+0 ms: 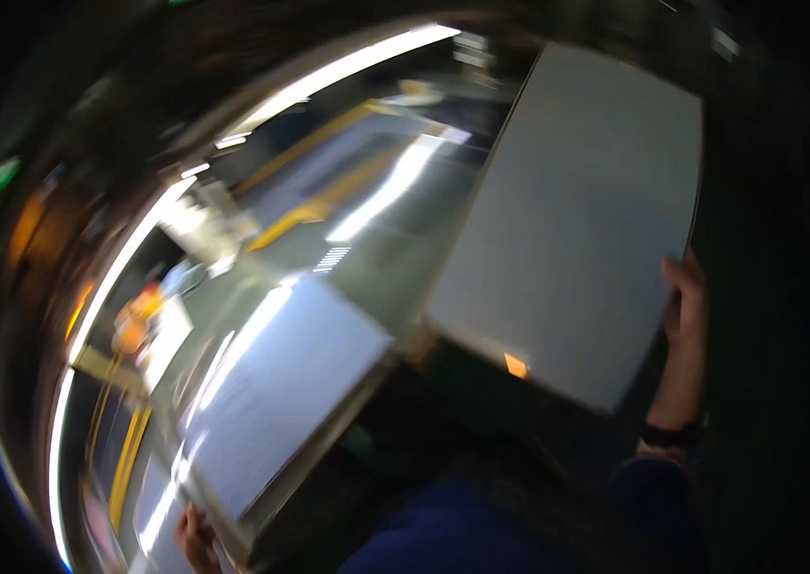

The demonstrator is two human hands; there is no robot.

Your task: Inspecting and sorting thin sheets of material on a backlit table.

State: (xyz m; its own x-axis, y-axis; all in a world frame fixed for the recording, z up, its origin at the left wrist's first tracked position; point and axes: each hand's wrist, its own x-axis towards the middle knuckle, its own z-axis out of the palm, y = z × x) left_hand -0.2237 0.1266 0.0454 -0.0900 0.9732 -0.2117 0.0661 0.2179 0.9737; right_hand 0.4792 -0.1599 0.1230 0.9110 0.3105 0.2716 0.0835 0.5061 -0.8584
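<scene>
A large pale grey rectangular board stretches across the right side, tilted in the view. My right hand grips its right edge, fingers curled at the rim. A small bright orange patch shows at the board's near edge. Left of it, a smaller pale blue-grey sheet or panel lies on a surface with a light edge strip. My left hand is beside that panel's lower left corner, its fingers bent and blurred; what they hold, if anything, is hard to make out.
A glossy greenish surface reflects long lamps behind the panel. Yellow-edged bench or rail parts are farther back. An orange object beside a white sheet is at the left. The far right is dark.
</scene>
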